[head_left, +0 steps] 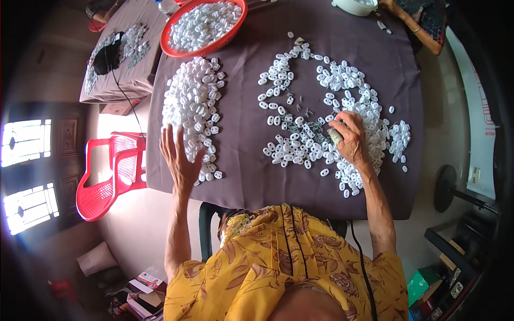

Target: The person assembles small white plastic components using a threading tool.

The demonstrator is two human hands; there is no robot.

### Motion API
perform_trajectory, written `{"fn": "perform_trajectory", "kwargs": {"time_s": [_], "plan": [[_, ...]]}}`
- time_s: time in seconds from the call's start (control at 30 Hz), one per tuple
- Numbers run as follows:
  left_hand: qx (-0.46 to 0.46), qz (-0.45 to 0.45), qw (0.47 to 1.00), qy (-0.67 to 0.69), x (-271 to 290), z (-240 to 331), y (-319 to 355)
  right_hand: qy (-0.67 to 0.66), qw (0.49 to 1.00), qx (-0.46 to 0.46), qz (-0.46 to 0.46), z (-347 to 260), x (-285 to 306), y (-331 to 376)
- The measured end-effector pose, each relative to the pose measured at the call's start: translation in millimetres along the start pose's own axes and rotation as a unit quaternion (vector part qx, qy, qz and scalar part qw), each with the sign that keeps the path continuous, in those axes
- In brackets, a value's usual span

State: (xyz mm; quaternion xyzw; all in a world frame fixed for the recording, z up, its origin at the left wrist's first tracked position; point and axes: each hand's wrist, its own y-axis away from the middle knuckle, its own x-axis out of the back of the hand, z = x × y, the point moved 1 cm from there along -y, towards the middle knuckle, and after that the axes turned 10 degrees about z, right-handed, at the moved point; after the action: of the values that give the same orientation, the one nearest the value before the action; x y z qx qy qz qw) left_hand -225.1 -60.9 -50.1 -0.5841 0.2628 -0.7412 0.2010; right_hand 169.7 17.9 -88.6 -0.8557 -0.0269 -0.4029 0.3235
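Observation:
My left hand [183,160] lies with spread fingers at the lower left edge of a tall heap of small white oval plastic pieces [194,96]. Nothing shows in its grasp. On the right, my right hand [351,140] has its fingers curled together over a second, looser spread of white ovals [293,150], many showing two dark slots. A beige wrapping [335,135] shows at its thumb side. Whatever its fingertips hold, if anything, is hidden. Just left of this hand lies a small pile of thin grey metal pins [306,128] among the ovals.
A red basin [242,28] full of white ovals stands at the far left of the brown-covered table [241,182]. Another person's arm [415,27] reaches in at the far right, near a white bowl [355,6]. A red plastic chair [99,198] stands left; a second table [123,80] holds more pieces.

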Motion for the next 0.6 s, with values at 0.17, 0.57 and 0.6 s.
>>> {"fn": "perform_trajectory", "kwargs": {"time_s": [0.17, 0.57, 0.6], "plan": [[0.055, -0.073, 0.995, -0.027, 18.8, 18.8, 63.6, 0.001, 1.0, 0.001, 0.012, -1.6, -1.9, 0.4], [0.077, -0.07, 0.993, -0.061, -19.3, 0.1, 49.8, 0.004, 1.0, 0.002, 0.008, -0.4, 0.4, 0.0], [0.077, -0.07, 0.993, -0.061, -22.4, -2.6, 46.2, 0.005, 1.0, 0.001, 0.01, -0.5, -0.4, 0.4]]}}
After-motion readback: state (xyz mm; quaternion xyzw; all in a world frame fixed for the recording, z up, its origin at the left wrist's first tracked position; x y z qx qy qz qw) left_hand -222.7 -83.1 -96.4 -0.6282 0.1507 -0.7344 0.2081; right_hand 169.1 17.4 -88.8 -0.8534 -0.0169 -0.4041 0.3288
